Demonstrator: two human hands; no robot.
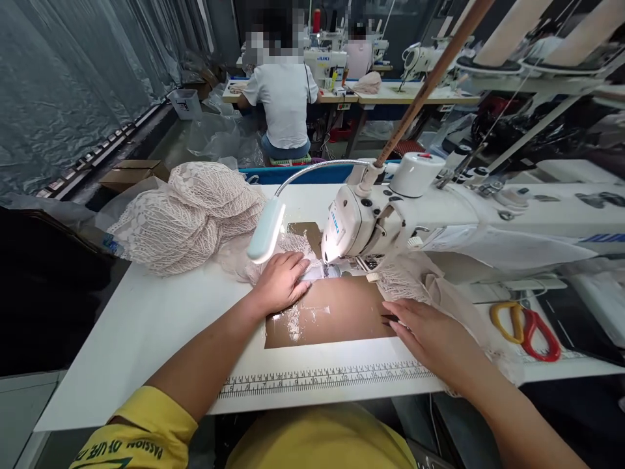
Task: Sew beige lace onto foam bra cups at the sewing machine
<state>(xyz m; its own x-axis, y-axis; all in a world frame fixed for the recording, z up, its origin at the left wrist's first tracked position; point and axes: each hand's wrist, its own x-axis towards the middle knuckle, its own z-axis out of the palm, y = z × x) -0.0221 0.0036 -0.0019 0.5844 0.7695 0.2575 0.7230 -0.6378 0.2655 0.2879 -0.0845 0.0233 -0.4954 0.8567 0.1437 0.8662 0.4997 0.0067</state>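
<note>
My left hand (282, 281) lies flat with fingers stretched out, pressing pale lace fabric (297, 246) just left of the presser foot of a white sewing machine (342, 225). Under the fingertips and in front of the needle is a brown, tape-covered board (336, 312). At the board's right edge, my right hand (420, 329) is closed round a small dark pointed tool (389, 318); its tips poke out between thumb and fingers, and the rest is hidden. More lace fabric (405, 280) lies behind and beside that hand.
A large lace bundle (190, 215) is heaped at the table's left. A lamp (266, 231) on a bendy neck hangs over the left hand. Scissors (525, 329) with yellow and red handles lie at right. A ruler strip (322, 381) runs along the front edge. A person (283, 98) sits ahead.
</note>
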